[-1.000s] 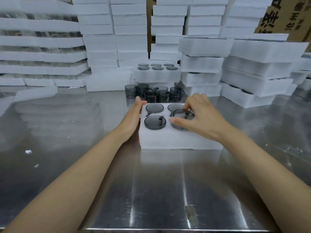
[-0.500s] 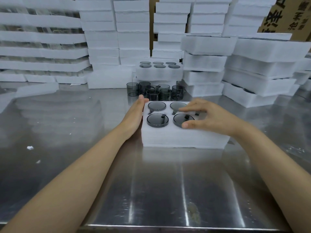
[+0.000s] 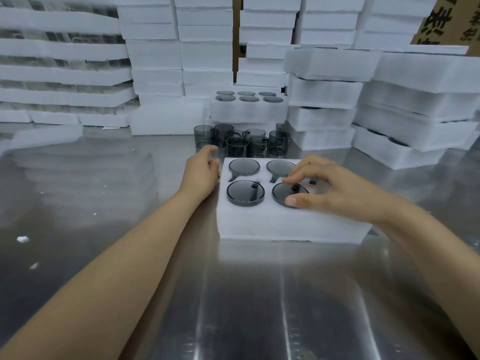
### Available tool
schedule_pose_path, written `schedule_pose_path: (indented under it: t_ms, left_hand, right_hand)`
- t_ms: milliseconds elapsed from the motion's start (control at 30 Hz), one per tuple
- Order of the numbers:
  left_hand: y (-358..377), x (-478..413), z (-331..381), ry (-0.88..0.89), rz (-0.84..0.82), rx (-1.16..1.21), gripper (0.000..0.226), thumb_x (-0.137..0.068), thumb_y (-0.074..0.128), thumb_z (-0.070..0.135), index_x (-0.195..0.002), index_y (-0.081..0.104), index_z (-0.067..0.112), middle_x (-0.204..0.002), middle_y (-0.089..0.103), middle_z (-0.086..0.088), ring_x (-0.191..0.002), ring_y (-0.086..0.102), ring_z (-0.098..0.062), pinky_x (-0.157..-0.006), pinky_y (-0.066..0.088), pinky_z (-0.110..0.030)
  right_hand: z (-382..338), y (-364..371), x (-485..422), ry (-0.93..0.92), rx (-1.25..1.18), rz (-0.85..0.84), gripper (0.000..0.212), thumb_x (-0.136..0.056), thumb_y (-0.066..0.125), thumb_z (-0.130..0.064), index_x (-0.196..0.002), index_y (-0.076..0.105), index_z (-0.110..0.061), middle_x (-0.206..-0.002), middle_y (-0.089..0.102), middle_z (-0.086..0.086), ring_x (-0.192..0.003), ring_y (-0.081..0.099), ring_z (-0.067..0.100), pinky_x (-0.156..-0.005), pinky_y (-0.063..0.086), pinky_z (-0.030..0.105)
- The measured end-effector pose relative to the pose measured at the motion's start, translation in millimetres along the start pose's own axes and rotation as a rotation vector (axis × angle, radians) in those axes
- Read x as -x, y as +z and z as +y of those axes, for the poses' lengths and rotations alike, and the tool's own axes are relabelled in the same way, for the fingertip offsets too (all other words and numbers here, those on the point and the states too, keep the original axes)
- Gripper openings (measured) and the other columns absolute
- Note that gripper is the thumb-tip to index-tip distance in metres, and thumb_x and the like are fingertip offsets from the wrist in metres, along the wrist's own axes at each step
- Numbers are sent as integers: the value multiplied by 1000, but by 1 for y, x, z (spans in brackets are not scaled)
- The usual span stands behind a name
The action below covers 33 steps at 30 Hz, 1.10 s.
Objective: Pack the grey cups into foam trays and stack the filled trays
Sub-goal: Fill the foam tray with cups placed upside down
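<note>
At the middle of the counter (image 3: 233, 294) sits the foam tray (image 3: 285, 224), and I see four grey cups (image 3: 245, 192) seated in its wells, rims just proud of the foam. My right hand (image 3: 340, 189) is over the tray's right part. Its thumb is on the near rim of the front-right cup (image 3: 284, 193) and its forefinger on the far rim, so it pinches that cup. Whatever lies under the palm is hidden from me. My left hand (image 3: 201, 172) lies against the tray's left wall, fingers loosely bent and blurred, holding nothing. Just behind the tray a cluster of loose cups (image 3: 241, 142) stands upright on the counter. Behind them a filled tray (image 3: 246, 111) shows six cups in its top. White foam stacks (image 3: 155, 55) wall the back and right, with a cardboard box (image 3: 441, 19) at top right. Foam crumbs (image 3: 22, 239) lie far left.
</note>
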<state>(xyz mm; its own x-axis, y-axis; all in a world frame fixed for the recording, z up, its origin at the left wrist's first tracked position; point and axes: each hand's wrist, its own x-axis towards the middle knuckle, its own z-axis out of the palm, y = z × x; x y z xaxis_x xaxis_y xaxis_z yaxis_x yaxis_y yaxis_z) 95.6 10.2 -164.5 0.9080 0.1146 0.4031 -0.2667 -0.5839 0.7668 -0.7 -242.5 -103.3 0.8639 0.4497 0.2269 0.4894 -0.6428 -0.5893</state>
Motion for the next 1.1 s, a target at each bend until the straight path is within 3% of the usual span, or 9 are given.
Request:
schedule_pose_path:
  t_ms: [133, 233, 300, 400, 533, 700, 867, 967, 1100]
  left_hand:
    - [10, -19, 0, -57, -187, 34, 50, -96, 44, 45, -139, 49, 21, -120, 64, -7, -115, 57, -26, -103, 41, -34]
    - [13, -26, 2, -123, -188, 98, 63, -74, 40, 65, -129, 55, 40, -111, 67, 11, -115, 58, -17, -105, 39, -42]
    - [13, -26, 2, -87, -168, 93, 66, -65, 39, 61, -124, 56, 38, -89, 65, 11, -106, 61, -17, -98, 44, -44]
    - [10, -21, 3, 26, -81, -49, 23, -85, 53, 40, -104, 58, 27, -72, 51, 5, -80, 56, -19, -80, 49, -41]
    - [1, -8, 5, 123, 23, -90, 8, -89, 61, 16, -92, 60, 24, -83, 47, 1, -73, 44, -3, -69, 34, -22]
    - [-9, 18, 14, 76, 225, 138, 14, -89, 61, 2, -93, 63, 15, -104, 36, -1, -75, 46, -3, -84, 41, -16]
    - [-18, 36, 35, 330, 407, 196, 16, -88, 60, -4, -90, 64, 12, -117, 33, -3, -74, 49, 3, -77, 41, -7]
    - [-18, 40, 48, 564, 332, 61, 17, -88, 59, 3, -98, 66, 14, -123, 43, 5, -85, 54, -3, -82, 45, -10]
    - [-24, 48, 74, 510, -41, 166, 32, -82, 63, 37, -107, 56, 57, -96, 64, 28, -88, 62, 4, -77, 49, -21]
  right_hand:
    - [6, 0, -1, -18, 32, 4, 54, -59, 61, -70, -102, 66, -37, -106, 54, -19, -113, 47, 3, -99, 33, 19]
    - [8, 1, -2, -23, 28, 18, 55, -58, 61, -71, -100, 67, -37, -104, 55, -18, -112, 47, 5, -99, 34, 21]
    - [9, 0, -3, -19, 18, 20, 55, -57, 62, -72, -99, 67, -37, -104, 55, -19, -112, 48, 5, -98, 35, 23]
    - [7, 0, -2, -7, -4, 24, 55, -56, 63, -71, -99, 69, -36, -104, 56, -19, -111, 49, 4, -98, 38, 24]
    - [3, 0, 1, 3, 2, 26, 55, -59, 64, -67, -103, 69, -34, -107, 56, -14, -110, 50, 4, -98, 39, 26]
    - [1, 0, 5, 14, -33, 36, 48, -64, 67, -59, -104, 70, -32, -108, 58, -12, -108, 53, 3, -94, 39, 19]
    - [4, 1, 4, -18, -41, 158, 19, -82, 70, -39, -100, 69, -34, -101, 65, -16, -99, 60, 1, -91, 45, 20]
    - [8, 3, 2, -63, -3, 291, 49, -86, 69, -27, -131, 52, -36, -114, 60, -14, -103, 58, 0, -97, 46, 25]
    - [3, 3, 2, -230, 104, 297, 91, -83, 67, -40, -145, 3, -55, -144, 29, -25, -133, 35, 2, -106, 35, 21]
